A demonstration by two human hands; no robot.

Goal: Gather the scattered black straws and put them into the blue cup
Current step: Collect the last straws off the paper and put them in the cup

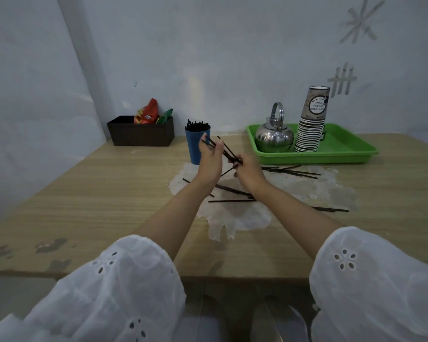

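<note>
**Both hands on one bundle beside the cup**

Nearest to me, two white sleeves (124,287) hang over the near edge of the table (59,193), and a broad stretch of wood lies open to the left of the arms. Further in, I see loose straws (229,200) lying flat across a worn pale patch (235,218), some under the forearms and others fanned out to the right. Both forearms reach forward and converge above that patch. The right hand (247,171) pinches the near end of the held straws (226,150) between curled fingertips. The left hand (209,161) stands palm inward, its fingers bent round the far end, which tilts up to the left. Just behind the left hand and touching it in my view stands the blue cup (194,149), upright and already full of straws. A black box (141,134) sits far left by the wall. A green tray (344,149) at far right carries a kettle (273,138) and stacked paper cups (310,124)
</note>
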